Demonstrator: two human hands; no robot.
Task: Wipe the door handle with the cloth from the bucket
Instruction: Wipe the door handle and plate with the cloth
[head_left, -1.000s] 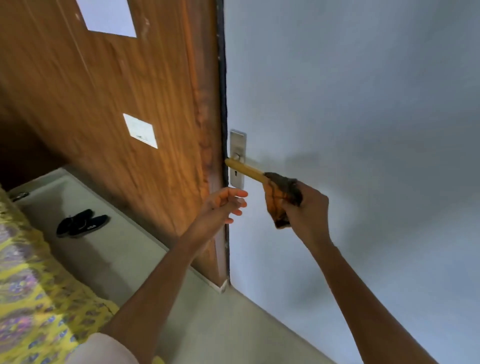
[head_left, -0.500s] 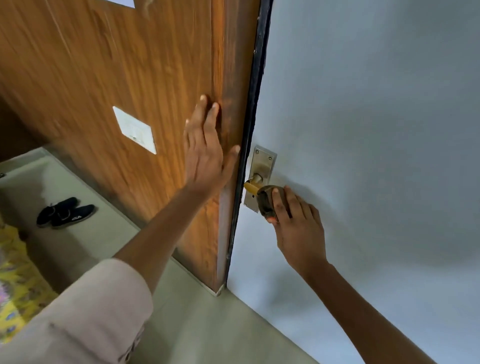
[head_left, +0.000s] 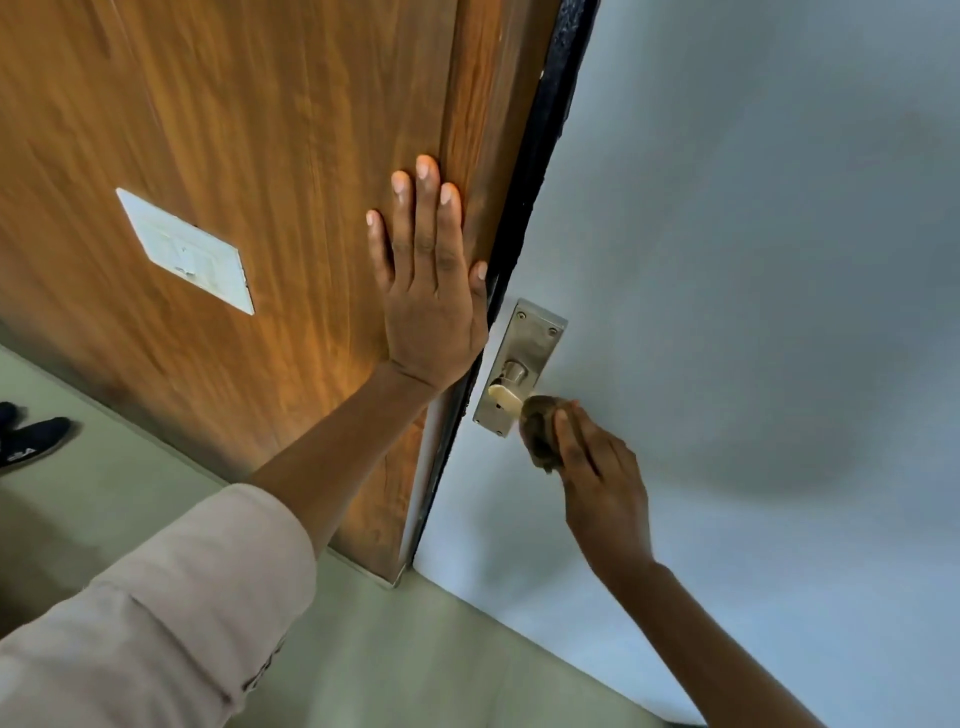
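The brass door handle (head_left: 505, 397) sticks out from a steel backplate (head_left: 529, 353) on the pale grey door (head_left: 753, 260). Only its inner end shows; the rest is wrapped in a dark brown cloth (head_left: 539, 427). My right hand (head_left: 597, 467) is shut on the cloth around the handle. My left hand (head_left: 428, 280) lies flat, fingers apart, against the wooden panel (head_left: 234, 130) just left of the door's black edge (head_left: 540, 156). The bucket is out of view.
A white switch plate (head_left: 187, 252) sits on the wooden panel to the left. A dark shoe (head_left: 28, 441) lies on the greenish floor (head_left: 104, 509) at the far left. My left sleeve (head_left: 156, 623) fills the lower left corner.
My left hand rose from below the handle and now presses flat on the wooden panel. My right hand slid the cloth along the handle toward the backplate. The view moved closer.
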